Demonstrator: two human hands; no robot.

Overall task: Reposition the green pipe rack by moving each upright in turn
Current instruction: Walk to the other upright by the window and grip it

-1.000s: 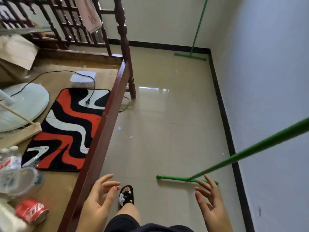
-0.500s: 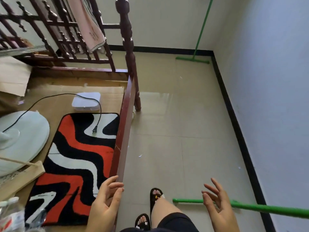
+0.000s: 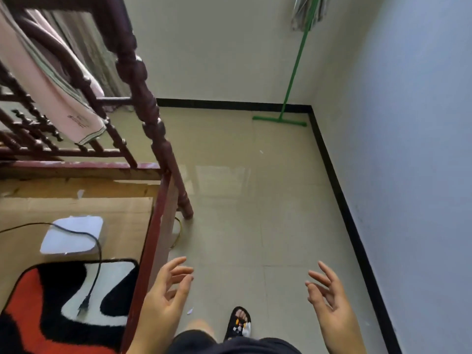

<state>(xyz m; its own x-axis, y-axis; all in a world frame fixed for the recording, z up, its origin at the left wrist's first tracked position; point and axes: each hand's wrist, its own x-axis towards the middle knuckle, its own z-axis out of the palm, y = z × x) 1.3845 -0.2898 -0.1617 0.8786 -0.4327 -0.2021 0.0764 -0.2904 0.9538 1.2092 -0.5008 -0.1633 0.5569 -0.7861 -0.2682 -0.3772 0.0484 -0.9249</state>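
My left hand (image 3: 166, 300) and right hand (image 3: 329, 302) are both out in front of me at about waist level, palms turned toward each other, fingers spread and loosely curled, and neither one has hold of anything. They hang over the bare tiled floor (image 3: 229, 238), and I read that as me walking with them ready rather than reaching, since nothing is within grasp. Below them I can see one foot in a black sandal (image 3: 238, 324) pointing ahead. The left hand is just beside the dark red wooden rail of the bed (image 3: 153, 238), which runs along my left and carries a red, black and white mat (image 3: 51, 302), a white box (image 3: 72, 235) and a loose black plug cord (image 3: 94, 264). A pink towel (image 3: 58, 98) is draped over the carved end frame, probably to dry. The green upright (image 3: 296, 62) of the rack stands well ahead in the far right corner, its flat green foot (image 3: 279, 121) on the floor close to the black skirting, with some striped cloth (image 3: 307, 11) hanging near its top. That seems to be the post I need next, so I judge this step as crossing the room toward it. The nearer part of the rack is out of sight.
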